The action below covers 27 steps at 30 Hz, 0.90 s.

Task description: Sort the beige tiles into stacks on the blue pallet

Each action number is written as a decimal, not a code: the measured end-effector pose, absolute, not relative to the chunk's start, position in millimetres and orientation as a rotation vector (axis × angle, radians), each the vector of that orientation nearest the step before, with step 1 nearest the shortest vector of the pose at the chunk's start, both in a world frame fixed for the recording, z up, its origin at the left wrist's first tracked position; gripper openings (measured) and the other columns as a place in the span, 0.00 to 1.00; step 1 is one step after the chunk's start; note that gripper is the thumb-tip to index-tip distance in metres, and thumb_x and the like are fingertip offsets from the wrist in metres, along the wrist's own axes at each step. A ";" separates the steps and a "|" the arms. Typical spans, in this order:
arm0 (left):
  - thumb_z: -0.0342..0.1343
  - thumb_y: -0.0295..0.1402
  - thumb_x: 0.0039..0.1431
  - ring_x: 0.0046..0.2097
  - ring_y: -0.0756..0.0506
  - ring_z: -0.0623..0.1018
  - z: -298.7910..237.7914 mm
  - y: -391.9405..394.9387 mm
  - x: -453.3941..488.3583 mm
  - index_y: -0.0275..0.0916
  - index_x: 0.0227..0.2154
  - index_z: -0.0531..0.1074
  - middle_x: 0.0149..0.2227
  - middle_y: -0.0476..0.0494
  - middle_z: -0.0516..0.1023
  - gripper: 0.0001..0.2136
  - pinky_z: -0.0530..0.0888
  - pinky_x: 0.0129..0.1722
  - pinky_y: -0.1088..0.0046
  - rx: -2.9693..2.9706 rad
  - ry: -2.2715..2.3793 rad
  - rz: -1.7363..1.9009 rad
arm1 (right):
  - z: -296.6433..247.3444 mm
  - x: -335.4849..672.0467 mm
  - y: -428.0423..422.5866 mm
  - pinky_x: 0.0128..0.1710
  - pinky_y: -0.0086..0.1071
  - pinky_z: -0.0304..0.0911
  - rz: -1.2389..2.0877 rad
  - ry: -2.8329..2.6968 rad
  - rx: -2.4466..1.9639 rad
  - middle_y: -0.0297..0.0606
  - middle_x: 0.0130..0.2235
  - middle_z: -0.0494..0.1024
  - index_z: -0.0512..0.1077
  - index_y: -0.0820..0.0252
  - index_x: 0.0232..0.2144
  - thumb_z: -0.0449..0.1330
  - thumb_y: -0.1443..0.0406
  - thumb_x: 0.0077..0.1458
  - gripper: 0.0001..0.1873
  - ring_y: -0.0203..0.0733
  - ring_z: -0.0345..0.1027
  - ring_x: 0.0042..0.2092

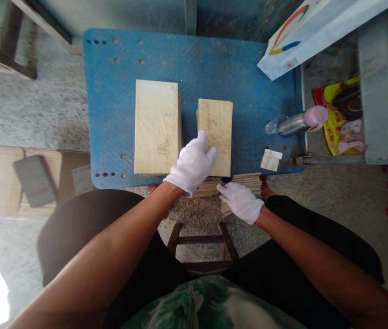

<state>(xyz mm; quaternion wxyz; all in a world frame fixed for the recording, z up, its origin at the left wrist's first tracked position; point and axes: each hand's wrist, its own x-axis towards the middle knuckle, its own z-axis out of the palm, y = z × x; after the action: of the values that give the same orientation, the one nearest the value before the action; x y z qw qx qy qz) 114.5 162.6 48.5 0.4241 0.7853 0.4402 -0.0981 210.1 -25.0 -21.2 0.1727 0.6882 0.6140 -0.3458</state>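
- The small board stack, mid-frame, is partly covered by the loosely spread left hand.
- Thin boards, below centre, are partly hidden by the right hand; its grip cannot be told.

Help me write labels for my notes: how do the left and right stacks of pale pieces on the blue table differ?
The left stack is wider and longer than the right stack. The right stack is darkly marked along much of its top, while the left stack is marked mostly toward its near right. Both have pale, rectangular tops and lie on the blue table.
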 end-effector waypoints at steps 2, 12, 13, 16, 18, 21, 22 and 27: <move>0.48 0.41 0.63 0.58 0.36 0.71 47.5 161.6 113.4 0.36 0.64 0.56 0.58 0.34 0.71 0.28 0.68 0.57 0.60 1.935 1.164 -0.157 | -21.4 207.2 -23.4 0.39 0.37 0.63 -0.960 1.737 1.915 0.50 0.49 0.73 0.61 0.58 0.62 0.45 0.57 0.67 0.25 0.51 0.69 0.45; 0.53 0.38 0.62 0.62 0.35 0.67 43.8 157.0 111.4 0.35 0.62 0.61 0.61 0.33 0.68 0.27 0.63 0.62 0.61 1.844 1.163 -0.049 | -21.3 198.6 -19.4 0.41 0.37 0.63 -0.958 1.716 1.877 0.53 0.49 0.72 0.59 0.63 0.63 0.44 0.59 0.67 0.26 0.50 0.68 0.45; 0.53 0.38 0.62 0.63 0.36 0.67 43.6 156.7 111.5 0.35 0.62 0.61 0.61 0.33 0.68 0.27 0.63 0.62 0.61 1.846 1.160 -0.054 | -21.2 198.4 -19.5 0.42 0.37 0.62 -0.967 1.713 1.888 0.53 0.49 0.72 0.59 0.62 0.62 0.45 0.59 0.67 0.25 0.50 0.68 0.45; 0.52 0.38 0.62 0.63 0.37 0.66 42.7 155.9 111.5 0.35 0.62 0.61 0.62 0.34 0.67 0.26 0.62 0.63 0.62 1.859 1.151 -0.055 | -21.2 197.1 -21.8 0.42 0.38 0.62 -0.976 1.727 1.930 0.51 0.49 0.73 0.61 0.63 0.61 0.46 0.59 0.67 0.25 0.50 0.68 0.45; 0.52 0.38 0.63 0.64 0.38 0.65 42.1 155.4 111.3 0.35 0.62 0.62 0.63 0.35 0.66 0.26 0.62 0.63 0.63 1.870 1.149 -0.052 | -22.1 196.0 -24.6 0.41 0.38 0.62 -0.973 1.741 1.980 0.50 0.48 0.73 0.63 0.63 0.60 0.47 0.58 0.66 0.24 0.51 0.68 0.45; 0.52 0.39 0.63 0.64 0.39 0.66 41.1 155.0 111.3 0.35 0.62 0.62 0.63 0.35 0.66 0.26 0.62 0.63 0.64 1.874 1.156 -0.054 | -25.6 194.6 -29.4 0.42 0.36 0.61 -1.045 1.720 2.073 0.46 0.46 0.74 0.70 0.60 0.52 0.50 0.56 0.66 0.20 0.49 0.68 0.45; 0.52 0.39 0.62 0.63 0.39 0.66 40.9 154.9 111.3 0.35 0.62 0.62 0.63 0.36 0.66 0.26 0.62 0.63 0.64 1.868 1.158 -0.051 | -27.5 194.4 -30.7 0.43 0.35 0.60 -1.101 1.690 2.103 0.44 0.44 0.75 0.72 0.58 0.47 0.51 0.56 0.65 0.17 0.48 0.68 0.46; 0.52 0.39 0.62 0.62 0.41 0.68 42.4 155.3 112.1 0.38 0.61 0.64 0.63 0.39 0.67 0.25 0.63 0.63 0.65 1.805 1.173 0.005 | -37.8 197.6 -31.2 0.45 0.32 0.60 -1.365 1.435 2.307 0.40 0.46 0.75 0.73 0.56 0.45 0.57 0.57 0.61 0.13 0.43 0.69 0.47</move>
<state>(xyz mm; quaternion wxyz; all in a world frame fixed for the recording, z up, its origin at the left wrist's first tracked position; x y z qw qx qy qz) 112.1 155.3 42.4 0.4747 0.7380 0.4796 0.0019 197.6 -31.2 -37.8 0.0504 0.7578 0.4714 -0.4484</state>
